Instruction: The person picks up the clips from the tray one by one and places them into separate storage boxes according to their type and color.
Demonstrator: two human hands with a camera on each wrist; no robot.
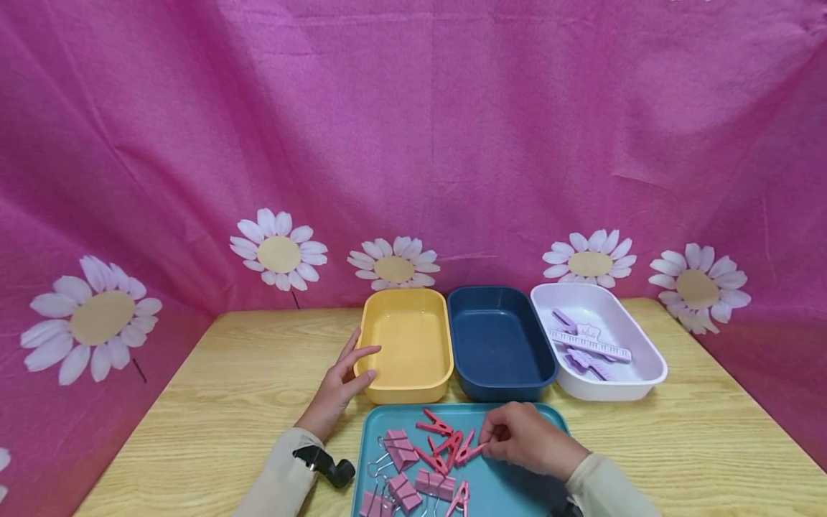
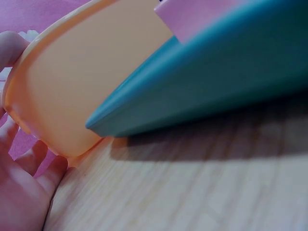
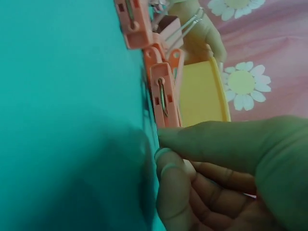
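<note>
My left hand (image 1: 337, 388) rests at the left side of a yellow bin (image 1: 405, 393), its fingers spread and two of them reaching over the rim. In the left wrist view, other fingers (image 2: 33, 159) lie against the bin's outer wall. Over a teal tray (image 1: 510, 495), my right hand (image 1: 533, 439) pinches the end of a pinkish-red clothespin (image 1: 466, 454) between thumb and fingers. In the right wrist view that clothespin (image 3: 162, 94) shows its metal spring. Several more clothespins (image 1: 436, 424) lie beside it, with several pink binder clips (image 1: 402, 451) to the left on the tray.
Right of the yellow bin stand a navy bin (image 1: 500, 393) and a white bin (image 1: 607, 391). Inside the white one lie a lilac ruler (image 1: 591, 346) and lilac clips (image 1: 584, 362). The wooden table (image 1: 213, 409) meets a pink flowered cloth (image 1: 452, 143) behind.
</note>
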